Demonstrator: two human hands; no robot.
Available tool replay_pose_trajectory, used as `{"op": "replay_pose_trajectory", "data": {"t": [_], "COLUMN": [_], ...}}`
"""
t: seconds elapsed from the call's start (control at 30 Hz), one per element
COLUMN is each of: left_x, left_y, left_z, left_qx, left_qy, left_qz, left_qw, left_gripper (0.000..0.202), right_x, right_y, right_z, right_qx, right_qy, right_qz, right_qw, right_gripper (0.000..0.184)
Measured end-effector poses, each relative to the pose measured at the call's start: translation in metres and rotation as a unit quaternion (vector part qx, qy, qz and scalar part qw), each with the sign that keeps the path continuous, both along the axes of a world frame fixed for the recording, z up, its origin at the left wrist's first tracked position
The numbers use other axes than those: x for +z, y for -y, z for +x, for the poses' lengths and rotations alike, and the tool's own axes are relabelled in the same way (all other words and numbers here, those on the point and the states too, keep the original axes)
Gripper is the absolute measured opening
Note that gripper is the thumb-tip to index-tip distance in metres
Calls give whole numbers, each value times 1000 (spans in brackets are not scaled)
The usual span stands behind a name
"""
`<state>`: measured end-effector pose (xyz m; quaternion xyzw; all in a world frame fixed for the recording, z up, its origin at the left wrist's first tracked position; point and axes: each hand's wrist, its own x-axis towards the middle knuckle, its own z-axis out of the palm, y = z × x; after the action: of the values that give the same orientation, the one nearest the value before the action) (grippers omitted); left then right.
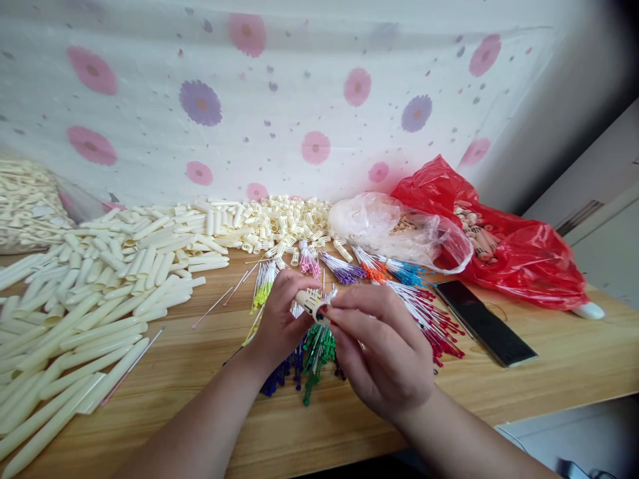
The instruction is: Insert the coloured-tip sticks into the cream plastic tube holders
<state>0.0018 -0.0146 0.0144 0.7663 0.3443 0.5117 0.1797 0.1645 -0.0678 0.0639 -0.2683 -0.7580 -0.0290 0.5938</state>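
My left hand is closed round a small cream plastic tube piece, held above the wooden table. My right hand pinches at the tube's end; what it pinches is too small to make out. Beneath both hands lie bundles of thin pins with green tips and dark blue tips. More bundles fan out behind: yellow-green, pink, purple, orange, light blue and red.
A large heap of cream tubes covers the table's left. A pile of small cream clips lies at the back. A clear bag and a red bag hold parts. A black phone lies at right. A floral cloth hangs behind.
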Motion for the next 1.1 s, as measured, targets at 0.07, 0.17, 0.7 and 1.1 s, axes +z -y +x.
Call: {"op": "replay_pose_trajectory", "data": {"t": [0.07,0.17,0.7,1.1], "left_x": [0,1,-1,1], "left_y": [0,1,1,-1], "left_z": [-1,-2,-2,-5], "left_qx": [2,-1,61,176], "left_qy": [-16,-45,-74,-82], "left_qz": [1,-9,47,165], "left_qw": [1000,999,994,967], "left_gripper": [42,58,52,41], "right_x": [-8,-13,-14,-23], "right_y": [-5,-9,-8,8], "right_z": [2,10,13,0], "right_qx": [-33,-42,-56,88], "right_qy": [-15,-38,-8,-180], "right_qz": [-22,-65,-112,-312], "right_qw": [999,996,992,929], "right_gripper": [23,19,15,26]}}
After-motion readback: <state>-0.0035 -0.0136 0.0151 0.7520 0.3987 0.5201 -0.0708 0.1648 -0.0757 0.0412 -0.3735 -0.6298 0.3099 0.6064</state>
